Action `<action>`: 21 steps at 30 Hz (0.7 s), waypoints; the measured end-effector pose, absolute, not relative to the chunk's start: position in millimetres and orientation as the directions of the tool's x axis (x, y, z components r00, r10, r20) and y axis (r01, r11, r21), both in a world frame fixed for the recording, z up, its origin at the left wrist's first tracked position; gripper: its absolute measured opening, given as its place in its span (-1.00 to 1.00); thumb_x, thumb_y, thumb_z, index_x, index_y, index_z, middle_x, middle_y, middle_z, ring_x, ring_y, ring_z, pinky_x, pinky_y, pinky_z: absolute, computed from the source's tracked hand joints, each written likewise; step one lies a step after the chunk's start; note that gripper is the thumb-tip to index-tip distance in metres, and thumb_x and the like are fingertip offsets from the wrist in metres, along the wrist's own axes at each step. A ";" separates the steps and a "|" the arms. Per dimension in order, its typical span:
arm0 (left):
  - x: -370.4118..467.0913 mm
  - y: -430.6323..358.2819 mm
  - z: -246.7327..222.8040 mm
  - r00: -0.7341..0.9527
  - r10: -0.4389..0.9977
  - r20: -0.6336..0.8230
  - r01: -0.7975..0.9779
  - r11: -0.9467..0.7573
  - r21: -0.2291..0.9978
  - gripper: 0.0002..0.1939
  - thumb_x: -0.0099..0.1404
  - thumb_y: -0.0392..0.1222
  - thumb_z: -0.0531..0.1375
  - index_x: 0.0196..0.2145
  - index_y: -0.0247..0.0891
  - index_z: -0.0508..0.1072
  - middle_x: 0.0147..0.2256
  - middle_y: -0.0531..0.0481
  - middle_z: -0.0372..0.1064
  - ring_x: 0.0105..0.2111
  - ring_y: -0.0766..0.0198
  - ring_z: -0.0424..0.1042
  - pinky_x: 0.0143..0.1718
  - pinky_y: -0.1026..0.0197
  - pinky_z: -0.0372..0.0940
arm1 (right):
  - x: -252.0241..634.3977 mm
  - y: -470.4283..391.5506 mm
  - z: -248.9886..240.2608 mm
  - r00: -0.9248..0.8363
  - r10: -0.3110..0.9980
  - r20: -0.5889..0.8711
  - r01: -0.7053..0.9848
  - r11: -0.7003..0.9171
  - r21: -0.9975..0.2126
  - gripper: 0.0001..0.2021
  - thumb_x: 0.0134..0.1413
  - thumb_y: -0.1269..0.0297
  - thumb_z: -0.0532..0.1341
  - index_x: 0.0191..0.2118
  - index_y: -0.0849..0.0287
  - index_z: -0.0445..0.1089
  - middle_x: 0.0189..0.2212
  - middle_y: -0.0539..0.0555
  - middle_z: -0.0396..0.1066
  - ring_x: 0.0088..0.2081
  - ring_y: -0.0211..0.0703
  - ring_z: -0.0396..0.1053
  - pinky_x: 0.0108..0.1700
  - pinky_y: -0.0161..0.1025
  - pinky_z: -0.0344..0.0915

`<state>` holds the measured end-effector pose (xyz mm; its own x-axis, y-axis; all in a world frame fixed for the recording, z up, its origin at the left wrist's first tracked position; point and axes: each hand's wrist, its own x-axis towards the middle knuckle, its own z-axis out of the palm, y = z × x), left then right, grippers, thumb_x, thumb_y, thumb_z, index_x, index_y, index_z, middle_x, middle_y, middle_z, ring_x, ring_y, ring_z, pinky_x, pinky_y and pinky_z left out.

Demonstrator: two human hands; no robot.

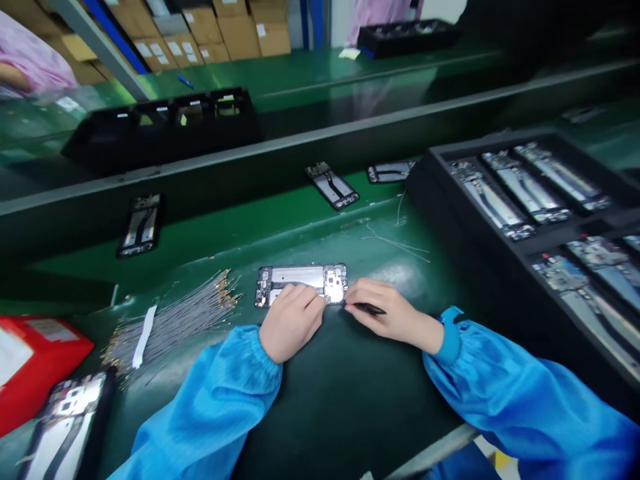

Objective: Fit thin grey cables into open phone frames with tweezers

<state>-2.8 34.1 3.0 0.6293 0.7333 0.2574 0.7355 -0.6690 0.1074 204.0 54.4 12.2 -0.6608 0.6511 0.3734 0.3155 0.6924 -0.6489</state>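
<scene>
An opened smartphone lies crosswise on the green bench, its silver inner plate and circuit board facing up. My left hand is closed over its near edge, fingertips at the board end. My right hand is closed at the phone's right end, holding a thin dark tool; its tip is too small to make out. Left of the phone lies a bundle of thin grey cables with gold-coloured ends, with a white strip across it.
A black tray with several opened phones stands at right. More opened phones lie behind and at near left, beside a red box. Loose cables lie behind my right hand. A raised ledge crosses the back; people in pink stand beyond.
</scene>
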 end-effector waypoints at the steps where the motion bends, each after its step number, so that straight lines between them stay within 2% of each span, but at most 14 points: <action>1: -3.2 34.3 1.5 0.621 0.742 0.253 0.738 -0.662 0.129 -0.80 0.27 -0.30 -0.03 -0.43 -0.28 0.34 -0.46 -0.02 0.23 -0.40 0.25 0.17 -0.37 0.20 0.08 | 205.6 60.8 14.1 -0.651 0.662 0.373 0.329 0.688 -0.647 -0.93 0.08 0.39 0.08 -0.35 0.15 0.29 -0.38 0.06 0.39 -0.31 -0.21 0.33 -0.26 -0.22 0.31; 3: -4.1 34.6 -1.6 0.604 0.758 0.246 0.744 -0.647 0.169 -0.82 0.27 -0.31 -0.03 -0.42 -0.29 0.33 -0.42 -0.03 0.24 -0.38 0.25 0.18 -0.35 0.20 0.11 | 213.3 81.0 17.0 -0.586 0.710 0.390 0.433 0.682 -0.590 -0.90 0.08 0.41 0.06 -0.32 0.16 0.30 -0.25 0.09 0.38 -0.20 -0.22 0.32 -0.16 -0.24 0.30; 4: -4.4 34.6 -3.0 0.598 0.764 0.245 0.744 -0.642 0.184 -0.83 0.26 -0.32 -0.02 -0.41 -0.29 0.33 -0.41 -0.03 0.24 -0.37 0.25 0.19 -0.34 0.21 0.13 | 219.2 94.0 17.5 -0.535 0.746 0.397 0.540 0.663 -0.518 -0.85 0.07 0.45 0.04 -0.27 0.18 0.31 -0.15 0.11 0.36 -0.11 -0.21 0.29 -0.09 -0.24 0.26; 5: -4.6 34.6 -4.0 0.594 0.766 0.246 0.743 -0.640 0.196 -0.84 0.26 -0.32 -0.02 -0.40 -0.29 0.33 -0.40 -0.03 0.24 -0.36 0.25 0.19 -0.33 0.21 0.14 | 226.2 107.8 17.0 -0.469 0.787 0.400 0.674 0.612 -0.415 -0.76 0.04 0.50 0.02 -0.17 0.22 0.30 -0.05 0.15 0.31 -0.02 -0.18 0.23 -0.02 -0.22 0.22; 7: -4.7 34.5 -5.6 0.592 0.766 0.252 0.739 -0.640 0.210 -0.84 0.26 -0.32 -0.03 -0.39 -0.29 0.32 -0.39 -0.04 0.23 -0.36 0.25 0.20 -0.33 0.21 0.16 | 240.7 133.0 12.9 -0.329 0.883 0.336 0.914 0.387 -0.122 -0.62 -0.03 0.54 0.02 -0.02 0.33 0.25 0.06 0.24 0.22 0.07 -0.07 0.15 0.01 -0.16 0.18; 9: -4.6 34.4 -6.8 0.591 0.767 0.249 0.740 -0.638 0.213 -0.84 0.26 -0.32 -0.03 -0.39 -0.29 0.32 -0.39 -0.04 0.23 -0.37 0.25 0.19 -0.34 0.21 0.17 | 252.5 148.2 6.0 -0.278 0.911 0.305 0.954 0.300 -0.027 -0.64 -0.06 0.55 0.01 -0.08 0.43 0.31 -0.01 0.36 0.28 0.03 0.08 0.19 -0.06 -0.06 0.19; 11: -4.5 34.4 -8.1 0.591 0.771 0.239 0.744 -0.635 0.209 -0.84 0.26 -0.31 -0.04 -0.39 -0.29 0.32 -0.39 -0.04 0.23 -0.37 0.24 0.18 -0.34 0.20 0.17 | 259.5 149.5 -0.8 -0.288 0.915 0.281 0.955 0.295 0.020 -0.66 -0.06 0.56 0.00 -0.14 0.46 0.35 -0.07 0.38 0.33 -0.02 0.12 0.23 -0.12 -0.04 0.19; 15: -5.0 34.3 -10.2 0.594 0.771 0.229 0.744 -0.635 0.207 -0.85 0.26 -0.31 -0.03 -0.39 -0.28 0.31 -0.38 -0.04 0.23 -0.36 0.23 0.18 -0.33 0.18 0.17 | 266.4 123.0 -3.5 -0.390 0.894 0.219 0.921 0.378 0.093 -0.67 -0.07 0.55 0.01 -0.16 0.37 0.37 -0.06 0.26 0.35 -0.04 0.01 0.25 -0.15 -0.14 0.15; 18: -5.2 34.3 -10.2 0.592 0.771 0.234 0.745 -0.634 0.207 -0.84 0.27 -0.30 -0.04 -0.38 -0.29 0.31 -0.38 -0.04 0.24 -0.36 0.22 0.18 -0.33 0.18 0.17 | 271.9 101.0 5.8 -0.427 0.888 0.172 0.904 0.412 0.117 -0.75 -0.09 0.53 0.03 -0.30 0.29 0.41 -0.22 0.21 0.43 -0.17 -0.04 0.30 -0.22 -0.17 0.14; 21: -4.4 34.9 -9.1 0.584 0.773 0.249 0.747 -0.632 0.209 -0.83 0.28 -0.30 -0.05 -0.38 -0.29 0.32 -0.39 -0.05 0.24 -0.35 0.22 0.19 -0.33 0.19 0.18 | 270.3 89.0 17.7 -0.388 0.896 0.219 0.922 0.376 0.095 -0.78 -0.07 0.52 0.02 -0.34 0.28 0.38 -0.31 0.20 0.41 -0.24 -0.02 0.29 -0.24 -0.16 0.15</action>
<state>-4.4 34.9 -9.1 0.5839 0.7726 0.2493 0.7465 -0.6317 0.2091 270.3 89.0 17.7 -0.3876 0.8955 0.2185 0.9218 0.3759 0.0945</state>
